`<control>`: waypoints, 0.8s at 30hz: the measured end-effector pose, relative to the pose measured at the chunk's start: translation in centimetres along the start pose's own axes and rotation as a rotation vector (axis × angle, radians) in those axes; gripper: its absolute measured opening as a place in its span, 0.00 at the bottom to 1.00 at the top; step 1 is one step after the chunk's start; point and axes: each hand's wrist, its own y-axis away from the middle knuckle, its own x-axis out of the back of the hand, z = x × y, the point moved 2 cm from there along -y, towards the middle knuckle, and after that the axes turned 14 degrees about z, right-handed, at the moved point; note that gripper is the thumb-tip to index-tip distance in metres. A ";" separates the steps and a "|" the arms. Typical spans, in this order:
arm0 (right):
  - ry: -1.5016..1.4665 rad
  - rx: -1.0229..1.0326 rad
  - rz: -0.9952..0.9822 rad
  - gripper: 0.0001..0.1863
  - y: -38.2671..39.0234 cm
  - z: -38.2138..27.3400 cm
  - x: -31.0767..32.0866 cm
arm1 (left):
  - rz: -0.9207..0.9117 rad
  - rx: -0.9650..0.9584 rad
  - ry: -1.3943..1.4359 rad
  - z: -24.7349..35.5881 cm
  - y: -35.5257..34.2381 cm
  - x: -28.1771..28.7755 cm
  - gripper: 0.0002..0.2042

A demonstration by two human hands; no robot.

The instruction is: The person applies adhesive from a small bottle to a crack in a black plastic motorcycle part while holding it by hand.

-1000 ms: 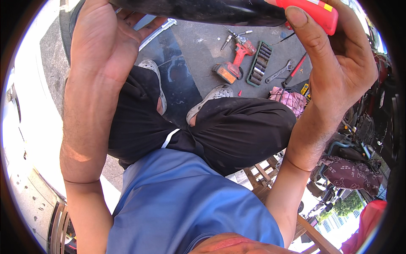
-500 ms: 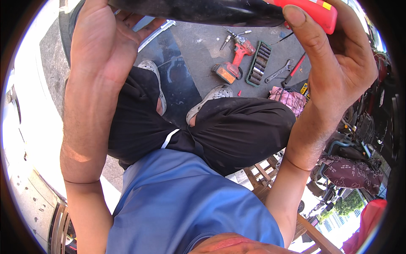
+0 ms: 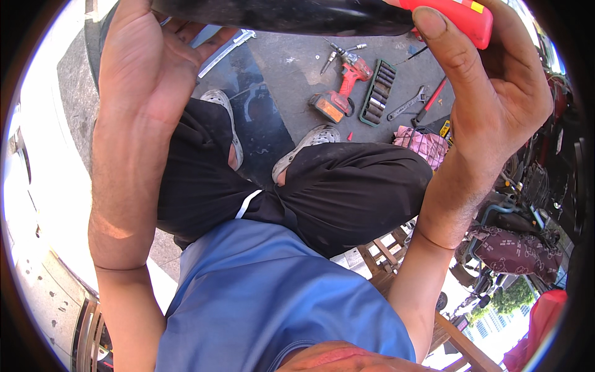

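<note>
At the top of the view I hold up a long glossy black curved part [image 3: 285,15] with a red plastic piece [image 3: 458,22] at its right end. My left hand [image 3: 149,65] is closed on the black part's left end, palm toward me, fingertips partly hidden behind it. My right hand [image 3: 483,87] grips the right end, thumb on the near side by the red piece and fingers bent behind it. Beneath on the ground lie a red cordless impact driver [image 3: 347,84], a green socket tray [image 3: 378,93], a wrench [image 3: 406,102] and a red-handled tool [image 3: 427,105].
A silver metal bar [image 3: 220,59] lies behind my left hand, a pink bundle in a wire basket [image 3: 418,146] beside the tools. Two-wheeled vehicles with a maroon patterned cover [image 3: 514,248] crowd the right. A wooden seat [image 3: 384,254] is under me.
Both hands and the black part have shifted very slightly up and to the left. The grip looks the same.
</note>
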 end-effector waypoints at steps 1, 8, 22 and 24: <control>0.007 0.012 -0.016 0.23 0.0 0.1 0.2 | -0.002 -0.001 -0.001 -0.2 0.0 0.0 0.34; -0.065 0.039 0.041 0.23 0.2 2.1 0.2 | 0.042 -0.020 -0.011 -0.3 0.0 0.0 0.34; 0.002 -0.018 -0.007 0.23 -0.2 0.4 0.5 | -0.055 0.006 0.030 0.1 0.4 -0.1 0.34; 0.072 0.039 -0.022 0.23 -0.1 -0.2 0.8 | 0.053 -0.035 -0.028 -0.2 0.6 -0.6 0.34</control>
